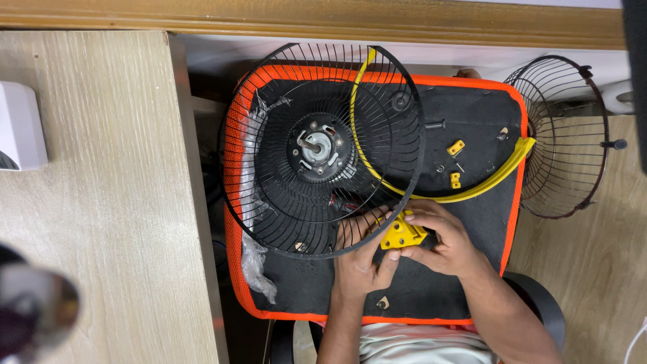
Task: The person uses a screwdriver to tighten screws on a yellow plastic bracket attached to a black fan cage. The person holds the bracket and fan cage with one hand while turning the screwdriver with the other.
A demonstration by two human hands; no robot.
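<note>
- Both hands pinch a yellow clip (402, 234): right hand (441, 241) fingers closed on it, left hand (360, 259) thumb pressing its edge.
- Clip sits just beside the fan guard (269, 202) rim.
- Yellow band (472, 192) curves right of the guard.
- All rest on an orange-edged black mat (472, 269).

To my left runs a pale wood tabletop (101, 168), with a white box (20, 128) at its left edge and a blurred dark, shiny thing (30, 313) at its near corner. A wooden rail (323, 19) crosses the top. Wood-grain floor (596, 269) lies to my right. Light is even and bright.
</note>
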